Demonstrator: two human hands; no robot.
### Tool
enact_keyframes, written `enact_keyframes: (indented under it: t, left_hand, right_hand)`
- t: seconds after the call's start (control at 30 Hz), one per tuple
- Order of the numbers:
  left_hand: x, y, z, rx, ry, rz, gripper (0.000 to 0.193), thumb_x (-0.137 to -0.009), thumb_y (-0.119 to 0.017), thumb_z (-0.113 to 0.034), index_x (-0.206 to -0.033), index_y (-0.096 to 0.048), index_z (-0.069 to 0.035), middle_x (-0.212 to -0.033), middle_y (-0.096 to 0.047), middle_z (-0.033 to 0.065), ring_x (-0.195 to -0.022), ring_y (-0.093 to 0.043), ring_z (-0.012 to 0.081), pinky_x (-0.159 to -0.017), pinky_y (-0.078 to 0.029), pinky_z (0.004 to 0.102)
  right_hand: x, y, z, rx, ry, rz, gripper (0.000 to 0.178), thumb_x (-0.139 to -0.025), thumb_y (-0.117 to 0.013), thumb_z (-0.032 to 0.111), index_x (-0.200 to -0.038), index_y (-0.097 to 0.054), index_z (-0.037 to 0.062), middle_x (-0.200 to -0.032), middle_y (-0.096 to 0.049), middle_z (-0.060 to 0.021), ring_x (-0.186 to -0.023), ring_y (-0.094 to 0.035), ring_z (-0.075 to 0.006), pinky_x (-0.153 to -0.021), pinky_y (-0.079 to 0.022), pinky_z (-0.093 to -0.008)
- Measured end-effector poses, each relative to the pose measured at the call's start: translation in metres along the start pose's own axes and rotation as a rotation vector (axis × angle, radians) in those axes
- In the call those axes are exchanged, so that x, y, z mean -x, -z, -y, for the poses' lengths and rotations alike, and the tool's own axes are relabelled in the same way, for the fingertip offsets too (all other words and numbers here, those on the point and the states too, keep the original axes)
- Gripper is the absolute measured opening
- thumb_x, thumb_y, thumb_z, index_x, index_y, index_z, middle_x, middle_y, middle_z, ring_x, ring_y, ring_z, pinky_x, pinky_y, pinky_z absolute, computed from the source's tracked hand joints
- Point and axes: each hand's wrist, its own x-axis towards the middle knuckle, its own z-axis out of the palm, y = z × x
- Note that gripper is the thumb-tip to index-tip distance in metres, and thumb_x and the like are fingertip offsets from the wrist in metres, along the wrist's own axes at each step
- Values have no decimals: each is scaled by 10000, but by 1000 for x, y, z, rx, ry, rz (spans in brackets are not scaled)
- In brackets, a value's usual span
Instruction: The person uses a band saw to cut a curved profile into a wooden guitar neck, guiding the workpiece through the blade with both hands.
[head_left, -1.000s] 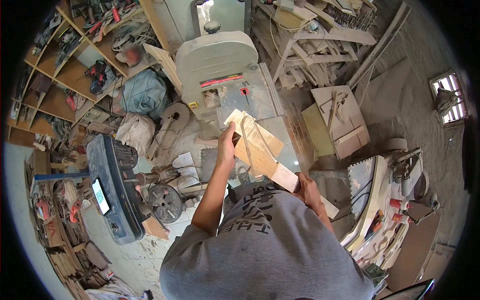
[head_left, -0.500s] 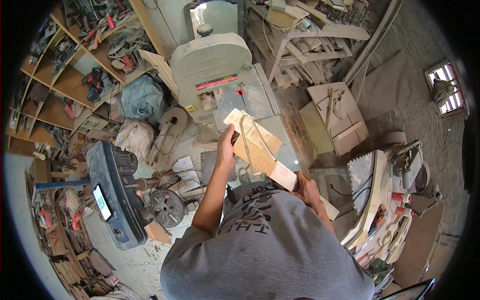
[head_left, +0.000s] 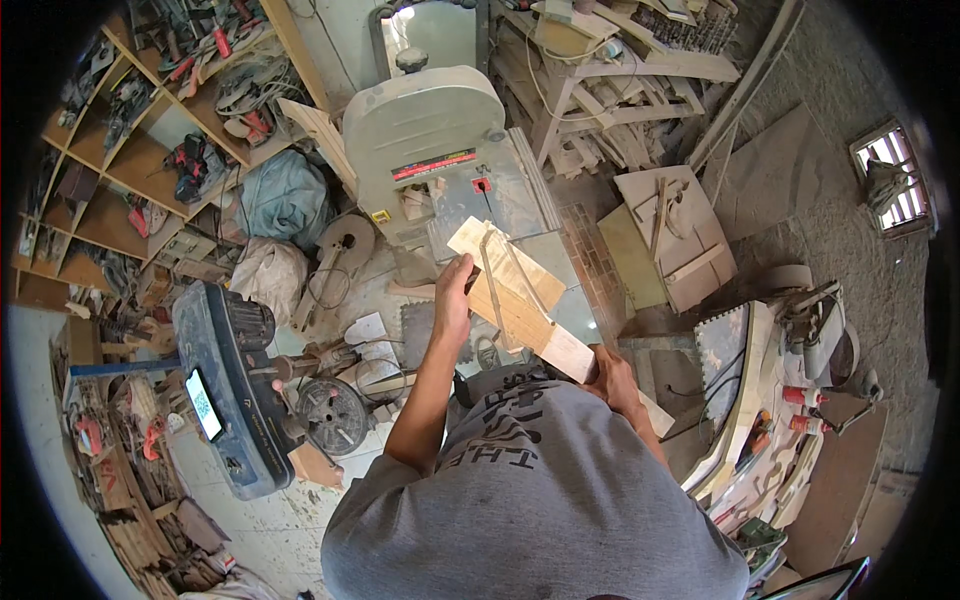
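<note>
In front of my chest I hold several pieces of light wood board point(head_left: 520, 310), stacked at a slant. My left hand point(head_left: 454, 298) is closed on their left edge, thumb towards the top. Two thin, bent wooden strips point(head_left: 492, 285) lie across the upper face. My right hand point(head_left: 611, 380) is closed round the lower right end, beside a paler section of wood point(head_left: 568, 355); some of its fingers are hidden underneath. Another pale wooden piece point(head_left: 655, 415) sticks out below my right wrist; whether it belongs to the held stack I cannot tell.
A large grey-green band saw point(head_left: 425, 125) with a metal table stands just ahead. At left are a dark blue machine point(head_left: 235, 400) with a phone on it, a black wheel point(head_left: 333, 415) and tool shelves point(head_left: 150, 180). Leaning panels point(head_left: 680, 240) and a cluttered bench point(head_left: 745, 400) occupy the right.
The boards and my left hand have shifted very slightly. Both hands keep the same hold, and the surroundings look the same.
</note>
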Motion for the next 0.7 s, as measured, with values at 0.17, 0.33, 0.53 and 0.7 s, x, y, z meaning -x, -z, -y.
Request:
enact_keyframes:
  t: [0.17,0.33,0.53,0.7]
  left_hand:
    - [4,-2,-2,-13,-52,28,260,-1041,-560,-285,-1119,-648,-54,-1017,-700,37,-941,-680,124,-853,-521,289]
    - [4,-1,-1,-10,-54,64,261,-1044,-555,-267,-1139,-654,-44,-1030,-715,43,-935,-694,129,-845,-530,279]
    - [5,-5,-1,7,-37,10,303,-1058,-526,-298,-1134,-662,-38,-1033,-705,27,-922,-657,102,-840,-498,275]
    - [1,3,1,-33,59,37,390,-1061,-503,-322,-1277,-635,-26,-1170,-704,51,-1045,-671,136,-924,-515,304]
  right_hand:
    - [-1,-3,-5,-16,32,-11,666,-664,-903,215,-1188,-546,13,-1081,-651,-226,-1015,-645,-438,-856,-533,-481]
    - [-4,-3,-9,-26,45,-12,665,-666,-901,222,-1186,-541,16,-1074,-647,-229,-1011,-637,-448,-850,-529,-486]
    - [-2,-1,-10,-24,76,-16,648,-660,-892,210,-1172,-542,23,-1055,-651,-230,-998,-636,-448,-834,-526,-486]
    - [-4,-2,-12,-14,49,-9,646,-695,-869,309,-1166,-541,12,-1018,-656,-237,-972,-640,-456,-820,-522,-489]
